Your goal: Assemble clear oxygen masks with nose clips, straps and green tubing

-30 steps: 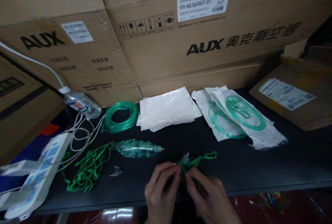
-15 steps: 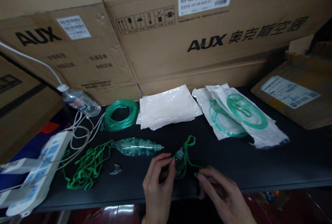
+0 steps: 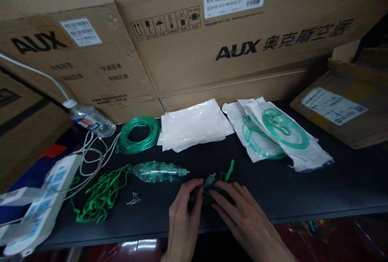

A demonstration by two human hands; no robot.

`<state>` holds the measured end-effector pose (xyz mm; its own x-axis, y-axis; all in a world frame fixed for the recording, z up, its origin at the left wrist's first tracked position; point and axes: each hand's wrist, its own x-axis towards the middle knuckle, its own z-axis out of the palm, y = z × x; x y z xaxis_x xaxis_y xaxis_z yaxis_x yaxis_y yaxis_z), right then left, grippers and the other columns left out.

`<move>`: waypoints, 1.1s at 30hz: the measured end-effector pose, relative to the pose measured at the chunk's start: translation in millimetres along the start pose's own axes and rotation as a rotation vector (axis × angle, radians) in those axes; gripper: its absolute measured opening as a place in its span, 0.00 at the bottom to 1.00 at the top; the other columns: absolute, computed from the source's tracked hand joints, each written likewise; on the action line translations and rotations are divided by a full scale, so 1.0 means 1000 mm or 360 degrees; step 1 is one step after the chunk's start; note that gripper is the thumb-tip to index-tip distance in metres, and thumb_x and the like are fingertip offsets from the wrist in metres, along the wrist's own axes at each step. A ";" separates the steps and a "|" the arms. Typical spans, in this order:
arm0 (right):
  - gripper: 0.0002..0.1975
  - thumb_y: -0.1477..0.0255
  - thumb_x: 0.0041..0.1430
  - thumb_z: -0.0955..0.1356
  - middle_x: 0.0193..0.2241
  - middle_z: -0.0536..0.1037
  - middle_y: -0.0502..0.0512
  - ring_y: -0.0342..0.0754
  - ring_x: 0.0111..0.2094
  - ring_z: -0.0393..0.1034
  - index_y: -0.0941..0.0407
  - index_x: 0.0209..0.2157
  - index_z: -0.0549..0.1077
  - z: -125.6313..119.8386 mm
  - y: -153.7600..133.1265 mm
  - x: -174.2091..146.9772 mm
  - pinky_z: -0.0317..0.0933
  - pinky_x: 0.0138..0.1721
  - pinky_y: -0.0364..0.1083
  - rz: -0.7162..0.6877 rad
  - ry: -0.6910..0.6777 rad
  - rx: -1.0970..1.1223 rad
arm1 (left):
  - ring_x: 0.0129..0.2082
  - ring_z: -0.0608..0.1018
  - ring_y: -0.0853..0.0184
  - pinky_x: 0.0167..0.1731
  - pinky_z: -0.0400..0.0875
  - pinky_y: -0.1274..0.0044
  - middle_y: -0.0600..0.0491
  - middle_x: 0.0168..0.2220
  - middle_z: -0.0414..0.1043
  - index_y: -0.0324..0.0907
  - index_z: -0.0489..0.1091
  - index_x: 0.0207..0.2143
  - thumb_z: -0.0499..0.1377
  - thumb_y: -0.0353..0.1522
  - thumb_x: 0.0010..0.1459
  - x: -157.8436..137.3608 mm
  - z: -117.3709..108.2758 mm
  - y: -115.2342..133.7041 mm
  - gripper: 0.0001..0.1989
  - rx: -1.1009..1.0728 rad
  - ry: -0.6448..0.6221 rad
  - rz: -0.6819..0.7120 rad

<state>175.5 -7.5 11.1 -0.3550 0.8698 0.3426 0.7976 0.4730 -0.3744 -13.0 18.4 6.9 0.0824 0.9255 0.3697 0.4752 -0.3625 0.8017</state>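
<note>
A power strip (image 3: pixel 41 214) sits near a bottle (image 3: pixel 93 120), which perhaps touches the carton (image 3: pixel 91 60)

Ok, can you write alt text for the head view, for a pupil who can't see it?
A person's bare left grip holds a clear piece, partly hidden, with the right grip close against it and a green strap sticking up behind, over a black table. Beyond lie coiled green tubing and white packets, with cardboard boxes at the back.

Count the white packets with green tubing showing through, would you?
2. Both are at the right: the upper packet lies nearer the tilted cardboard box, partly covering the lower packet to its left. More could be hidden underneath.
</note>
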 end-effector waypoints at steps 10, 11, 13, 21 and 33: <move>0.15 0.76 0.72 0.62 0.48 0.78 0.60 0.53 0.46 0.78 0.51 0.55 0.72 0.001 0.005 -0.007 0.75 0.49 0.51 0.0153 0.0080 0.0316 | 0.44 0.85 0.63 0.38 0.83 0.79 0.49 0.46 0.81 0.44 0.77 0.45 0.64 0.34 0.65 0.002 -0.003 -0.004 0.08 -0.0387 0.0056 -0.0441; 0.14 0.75 0.73 0.62 0.47 0.79 0.58 0.52 0.45 0.79 0.50 0.55 0.73 -0.001 0.001 -0.005 0.74 0.48 0.49 0.0207 0.0108 0.0412 | 0.46 0.84 0.62 0.40 0.83 0.78 0.48 0.47 0.80 0.45 0.77 0.47 0.64 0.34 0.65 0.003 -0.003 -0.003 0.08 -0.0423 0.0085 -0.0433; 0.12 0.73 0.73 0.63 0.44 0.79 0.55 0.48 0.43 0.79 0.49 0.53 0.73 -0.005 -0.005 -0.001 0.73 0.46 0.44 0.0332 0.0146 0.0635 | 0.51 0.82 0.62 0.44 0.82 0.75 0.48 0.52 0.77 0.47 0.75 0.50 0.63 0.33 0.66 0.002 -0.004 -0.001 0.10 -0.0450 0.0148 -0.0347; 0.09 0.65 0.72 0.63 0.29 0.76 0.49 0.44 0.29 0.74 0.54 0.38 0.71 -0.011 -0.014 0.007 0.67 0.32 0.40 0.0861 -0.0106 0.1289 | 0.41 0.81 0.69 0.44 0.79 0.79 0.54 0.42 0.76 0.47 0.75 0.45 0.63 0.25 0.63 -0.013 -0.010 0.016 0.11 0.0064 0.0231 0.0195; 0.10 0.63 0.71 0.65 0.30 0.78 0.49 0.45 0.32 0.75 0.53 0.38 0.72 -0.006 -0.026 0.010 0.67 0.36 0.40 0.0813 -0.0038 0.1256 | 0.43 0.87 0.63 0.45 0.84 0.74 0.50 0.47 0.84 0.46 0.76 0.50 0.62 0.22 0.59 -0.003 -0.001 0.024 0.19 0.0075 -0.0081 0.0240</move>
<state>154.0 -12.2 29.6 -0.0703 0.9968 -0.0388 0.3013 -0.0159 -0.9534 -2.9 6.7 25.2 0.1994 0.8657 0.4592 0.4943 -0.4935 0.7157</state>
